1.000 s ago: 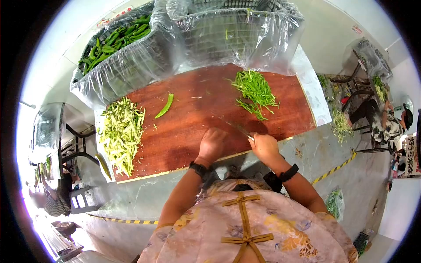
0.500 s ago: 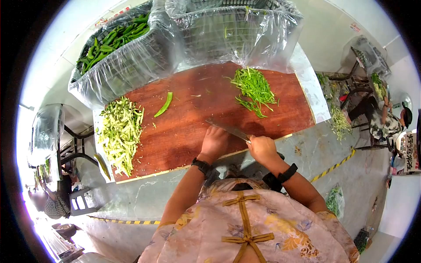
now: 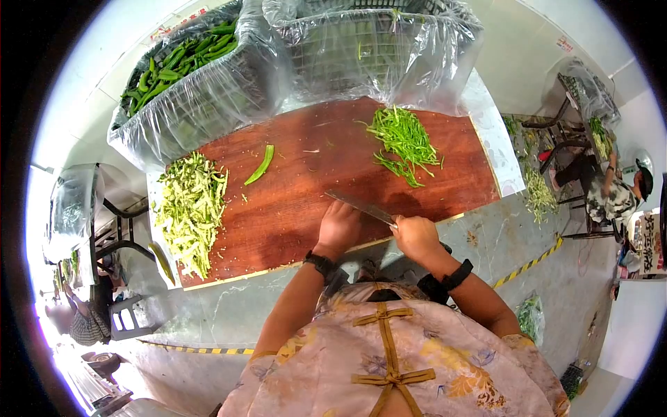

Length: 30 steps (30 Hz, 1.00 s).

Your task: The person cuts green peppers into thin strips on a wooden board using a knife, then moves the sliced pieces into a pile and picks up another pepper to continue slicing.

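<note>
At the near edge of the reddish-brown cutting board, my right hand is wrapped round the handle of a knife. Its blade slants up and left over the board. My left hand rests beside the blade with fingers curled together; whatever is under them is hidden. A single green pepper lies apart on the board, up and left of my hands. Thin green strips form a pile at the upper right. Pale cut pieces are heaped along the left end.
Behind the board stand a plastic-lined crate with whole green peppers and another lined crate. A person sits at the far right, another person at the far left. Yellow-black tape marks the floor.
Almost nothing differs. My hands and the knife hold nearly the same place; the view has shifted very slightly.
</note>
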### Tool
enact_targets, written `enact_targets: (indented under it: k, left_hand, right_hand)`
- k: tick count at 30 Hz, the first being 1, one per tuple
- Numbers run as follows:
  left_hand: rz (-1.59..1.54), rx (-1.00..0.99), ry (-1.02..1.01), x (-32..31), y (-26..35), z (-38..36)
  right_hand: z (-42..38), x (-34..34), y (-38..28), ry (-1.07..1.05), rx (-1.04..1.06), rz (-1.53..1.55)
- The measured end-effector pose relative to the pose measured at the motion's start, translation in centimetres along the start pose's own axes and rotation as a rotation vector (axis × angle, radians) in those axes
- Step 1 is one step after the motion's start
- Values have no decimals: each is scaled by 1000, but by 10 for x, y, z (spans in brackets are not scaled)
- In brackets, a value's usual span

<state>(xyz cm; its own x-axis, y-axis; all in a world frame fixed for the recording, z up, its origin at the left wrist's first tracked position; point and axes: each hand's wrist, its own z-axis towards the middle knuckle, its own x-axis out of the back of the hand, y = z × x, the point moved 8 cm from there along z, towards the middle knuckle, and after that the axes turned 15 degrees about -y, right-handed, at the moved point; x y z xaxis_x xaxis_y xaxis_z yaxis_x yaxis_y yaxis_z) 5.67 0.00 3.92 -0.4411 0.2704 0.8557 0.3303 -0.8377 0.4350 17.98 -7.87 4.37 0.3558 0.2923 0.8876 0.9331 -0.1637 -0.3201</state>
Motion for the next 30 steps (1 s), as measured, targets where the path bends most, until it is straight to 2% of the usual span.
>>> enact_targets:
  k: [13,23,25,30]
  left_hand:
    - [-47,1,-2,-3,-5,-1]
    - [2,-4,-24,-5,-5,-1]
    - [58,5,-24,-4,-3,0]
    - [79,5,6,4,1,0]
  right_hand:
    - [5,2,-8,-48,-5,-17]
    - [50,0,-29,159,110,-25]
    - [51,1,-16,95,17,20]
    - [12,2,-13,24,0,2]
